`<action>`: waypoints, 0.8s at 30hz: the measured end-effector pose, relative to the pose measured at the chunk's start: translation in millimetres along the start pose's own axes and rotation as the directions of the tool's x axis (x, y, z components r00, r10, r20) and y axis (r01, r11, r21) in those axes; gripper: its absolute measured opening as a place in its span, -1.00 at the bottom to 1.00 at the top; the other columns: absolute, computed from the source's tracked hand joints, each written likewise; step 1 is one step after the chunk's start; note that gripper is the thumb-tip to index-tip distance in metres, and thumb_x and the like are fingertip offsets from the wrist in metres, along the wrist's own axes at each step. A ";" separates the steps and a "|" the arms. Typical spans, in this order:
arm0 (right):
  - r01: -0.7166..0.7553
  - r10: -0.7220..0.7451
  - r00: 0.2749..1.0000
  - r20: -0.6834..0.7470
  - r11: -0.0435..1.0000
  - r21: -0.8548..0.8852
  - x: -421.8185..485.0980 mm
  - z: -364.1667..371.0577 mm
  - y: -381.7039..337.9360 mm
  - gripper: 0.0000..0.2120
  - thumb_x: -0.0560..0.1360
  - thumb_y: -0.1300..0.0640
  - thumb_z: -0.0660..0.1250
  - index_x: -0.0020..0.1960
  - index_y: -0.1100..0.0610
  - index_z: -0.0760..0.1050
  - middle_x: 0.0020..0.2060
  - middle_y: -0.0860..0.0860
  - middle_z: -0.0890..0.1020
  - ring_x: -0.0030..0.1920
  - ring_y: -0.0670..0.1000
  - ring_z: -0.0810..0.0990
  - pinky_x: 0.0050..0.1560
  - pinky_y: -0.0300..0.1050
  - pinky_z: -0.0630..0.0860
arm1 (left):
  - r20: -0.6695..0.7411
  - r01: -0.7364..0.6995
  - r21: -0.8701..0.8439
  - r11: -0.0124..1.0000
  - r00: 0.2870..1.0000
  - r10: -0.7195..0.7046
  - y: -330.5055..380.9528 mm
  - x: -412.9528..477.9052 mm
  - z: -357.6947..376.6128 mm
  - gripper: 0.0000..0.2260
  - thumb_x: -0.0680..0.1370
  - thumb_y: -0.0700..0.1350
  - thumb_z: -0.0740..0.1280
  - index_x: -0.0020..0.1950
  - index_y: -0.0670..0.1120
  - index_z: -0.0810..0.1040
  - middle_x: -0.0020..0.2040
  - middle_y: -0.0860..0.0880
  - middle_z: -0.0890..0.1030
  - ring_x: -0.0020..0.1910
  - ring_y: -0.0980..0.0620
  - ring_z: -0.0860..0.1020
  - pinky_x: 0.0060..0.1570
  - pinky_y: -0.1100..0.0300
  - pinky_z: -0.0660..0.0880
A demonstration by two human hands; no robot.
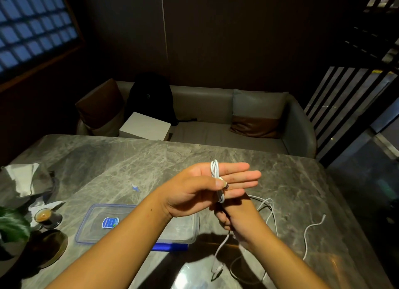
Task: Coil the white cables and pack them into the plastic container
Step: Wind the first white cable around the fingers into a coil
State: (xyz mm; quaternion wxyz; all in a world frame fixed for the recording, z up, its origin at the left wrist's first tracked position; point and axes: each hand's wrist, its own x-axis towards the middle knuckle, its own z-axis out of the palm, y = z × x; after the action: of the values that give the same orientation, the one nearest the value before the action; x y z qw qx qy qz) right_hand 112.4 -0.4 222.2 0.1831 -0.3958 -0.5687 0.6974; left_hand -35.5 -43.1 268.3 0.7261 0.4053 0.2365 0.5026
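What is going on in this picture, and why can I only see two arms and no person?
The camera sits on the person's head and looks down, so you see only what they see: their own two arms, reaching over a grey stone table.

The left hand is held out flat, with a white cable wound in loops around its fingers. The thumb presses the cable's end so the loops hold. The right hand sits lower, partly hidden behind the left one, and seems to grip the loose part of the cable. More white cable lies loose on the table to the right.

Under the left arm is a clear plastic container with a blue rim, where the coiled cables should go. A small cup stands at the left. Behind the table is a sofa.
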 end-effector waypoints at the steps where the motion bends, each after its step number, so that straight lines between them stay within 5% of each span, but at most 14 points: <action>1: -0.001 0.002 1.000 0.008 0.999 -0.033 -1.6 3.0 1.3 -0.68 0.61 0.16 0.17 -0.28 0.14 0.51 -0.57 -0.03 0.41 -0.57 -0.11 0.28 -0.51 -0.26 0.19 | -0.017 0.003 -0.001 1.000 1.000 -0.003 -1.3 -0.7 -3.2 -0.53 0.59 -0.42 0.03 0.53 -0.31 0.19 0.50 -0.29 0.32 0.50 -0.25 0.29 0.50 -0.06 0.20; 9: 0.085 -0.058 0.984 0.170 0.984 -0.157 -34.1 -5.3 -10.1 -0.77 0.61 0.25 0.22 -0.13 0.30 0.59 -0.52 0.11 0.53 -0.63 -0.08 0.30 -0.57 -0.32 0.24 | -0.083 0.029 -0.019 0.999 0.996 -0.031 -14.8 -2.5 -16.6 -0.52 0.60 -0.39 0.06 0.53 -0.31 0.17 0.50 -0.28 0.32 0.50 -0.22 0.30 0.51 -0.03 0.19; 13: 0.118 -0.077 0.967 0.244 0.981 -0.155 -43.9 -18.3 -22.3 -0.77 0.50 0.08 0.32 -0.17 0.23 0.62 -0.54 0.09 0.54 -0.65 -0.10 0.31 -0.58 -0.34 0.23 | -0.108 0.056 0.005 0.998 0.993 -0.055 -14.3 -2.0 -21.0 -0.52 0.59 -0.38 0.08 0.53 -0.29 0.17 0.50 -0.26 0.34 0.49 -0.20 0.31 0.50 -0.03 0.19; 24: 0.248 -0.224 0.963 0.148 0.953 -0.175 -50.5 -75.8 -71.5 -0.89 0.36 0.15 0.37 -0.27 0.17 0.63 -0.57 0.08 0.45 -0.54 -0.04 0.26 -0.54 -0.30 0.14 | -0.115 0.129 0.006 0.992 0.985 -0.127 -14.4 -5.2 -25.0 -0.49 0.57 -0.41 0.09 0.54 -0.30 0.14 0.49 -0.28 0.34 0.49 -0.21 0.32 0.51 -0.08 0.15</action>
State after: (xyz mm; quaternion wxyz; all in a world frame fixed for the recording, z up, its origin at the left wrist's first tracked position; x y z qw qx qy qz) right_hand 187.4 33.6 303.6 0.1900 -0.2957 -0.6869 0.6362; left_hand -48.5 -41.5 242.1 0.7394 0.3644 0.3067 0.4758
